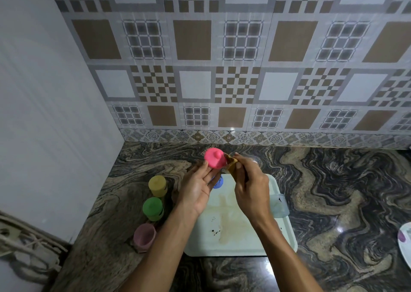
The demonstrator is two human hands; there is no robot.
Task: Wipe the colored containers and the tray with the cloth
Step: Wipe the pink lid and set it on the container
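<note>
At centre frame, above the far end of the tray, the left hand grips the pink container while the right hand pinches a yellowish cloth against its side. The wiping of this container appears underway. Yellow, green and mauve containers stand lower left; a blue one sits behind the hands. Next likely comes turning the pink one to reach unwiped faces; the stained tray remains.

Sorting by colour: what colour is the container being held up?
Bright pink container, in the left hand; head view.
</note>
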